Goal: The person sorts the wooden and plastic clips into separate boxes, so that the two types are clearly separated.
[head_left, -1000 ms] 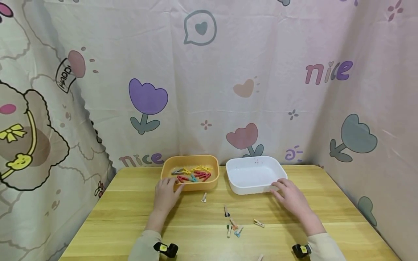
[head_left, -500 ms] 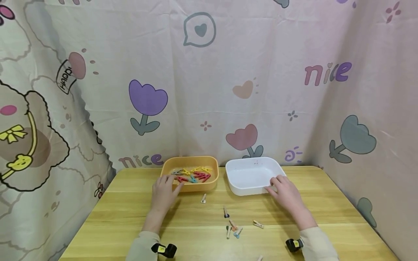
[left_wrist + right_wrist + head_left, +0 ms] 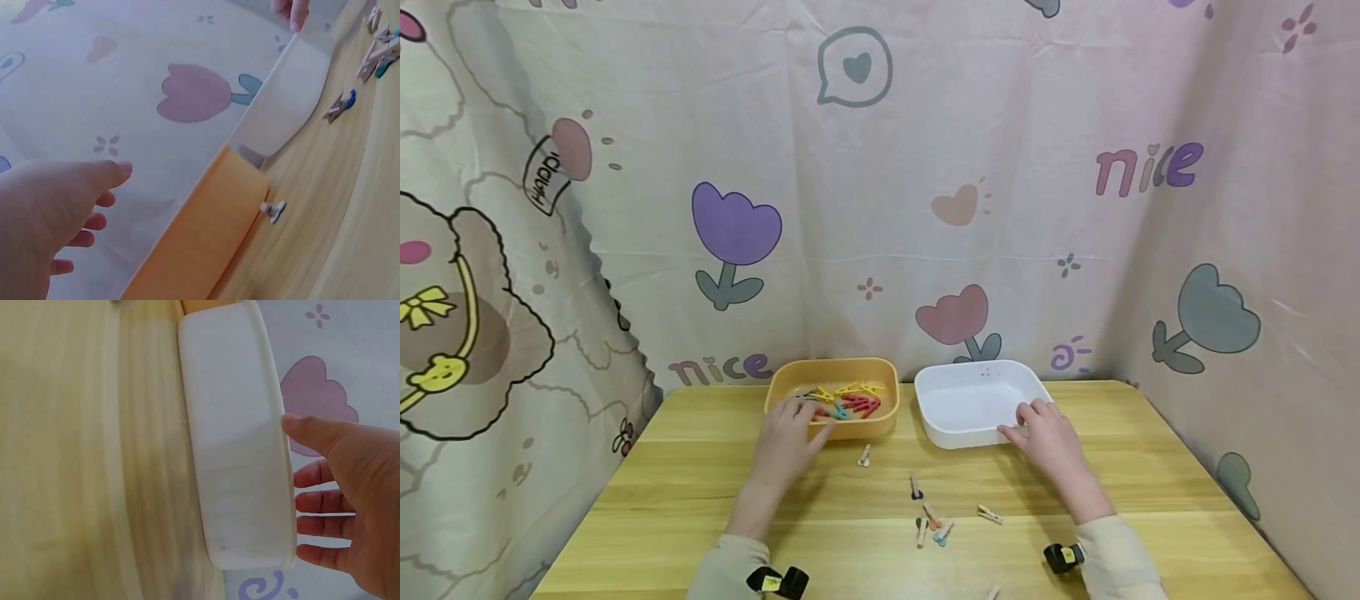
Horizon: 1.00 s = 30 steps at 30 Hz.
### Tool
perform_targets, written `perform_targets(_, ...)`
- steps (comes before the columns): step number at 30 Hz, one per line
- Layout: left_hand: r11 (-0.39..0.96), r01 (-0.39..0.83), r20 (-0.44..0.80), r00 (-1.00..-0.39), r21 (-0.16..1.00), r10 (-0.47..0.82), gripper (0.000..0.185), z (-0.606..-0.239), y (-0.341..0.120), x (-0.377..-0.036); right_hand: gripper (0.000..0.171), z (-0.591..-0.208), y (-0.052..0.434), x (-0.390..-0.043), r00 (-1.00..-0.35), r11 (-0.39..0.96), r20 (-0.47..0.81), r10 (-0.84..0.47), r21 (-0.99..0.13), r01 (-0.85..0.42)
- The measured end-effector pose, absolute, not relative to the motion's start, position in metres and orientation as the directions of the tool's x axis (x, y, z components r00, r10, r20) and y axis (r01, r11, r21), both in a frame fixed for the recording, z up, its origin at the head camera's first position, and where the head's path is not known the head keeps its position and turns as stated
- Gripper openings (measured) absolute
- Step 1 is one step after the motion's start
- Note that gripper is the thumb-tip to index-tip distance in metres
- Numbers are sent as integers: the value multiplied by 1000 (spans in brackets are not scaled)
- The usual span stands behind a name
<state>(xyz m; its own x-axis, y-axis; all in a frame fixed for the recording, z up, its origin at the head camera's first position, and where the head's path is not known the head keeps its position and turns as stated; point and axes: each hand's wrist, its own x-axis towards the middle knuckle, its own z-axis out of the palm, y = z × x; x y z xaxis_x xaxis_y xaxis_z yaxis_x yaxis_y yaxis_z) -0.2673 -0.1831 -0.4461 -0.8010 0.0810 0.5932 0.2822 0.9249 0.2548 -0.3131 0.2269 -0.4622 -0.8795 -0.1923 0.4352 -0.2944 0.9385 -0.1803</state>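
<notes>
An orange tray holding several coloured clothespins stands at the back of the wooden table, beside an empty white tray. My left hand reaches over the orange tray's front left rim, fingers straight and loose, holding nothing; the left wrist view shows the left hand above the orange tray. My right hand lies at the white tray's front right corner, fingers spread over the rim. In the right wrist view, the right hand hovers by the white tray, thumb near its rim.
Several loose clothespins lie on the table in front of the trays: one near the orange tray, one, a small cluster and one. A patterned curtain encloses the table at the back and both sides.
My left hand moved forward and a little right over the orange tray's rim. My right hand slid left along the white tray's front corner. The trays stayed put.
</notes>
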Motion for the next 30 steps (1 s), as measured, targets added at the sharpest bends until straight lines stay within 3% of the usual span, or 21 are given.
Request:
perform_targets(6,915,353,603,-779,197,171,29,-442,-168,-261,35,-461,225,-312,-882,937,439,-174,-203,-285)
perform_targets(16,913,401,632,-728,77,267,31,-475,-146,-263,33,-464,224,-308,-875,937,458,-155,-212,-278)
perform_targets(30,950,302,619,-761,76,192,25,-506,-137,-268,32,-469,224,-309,-873,940,468,-137,-217,-265)
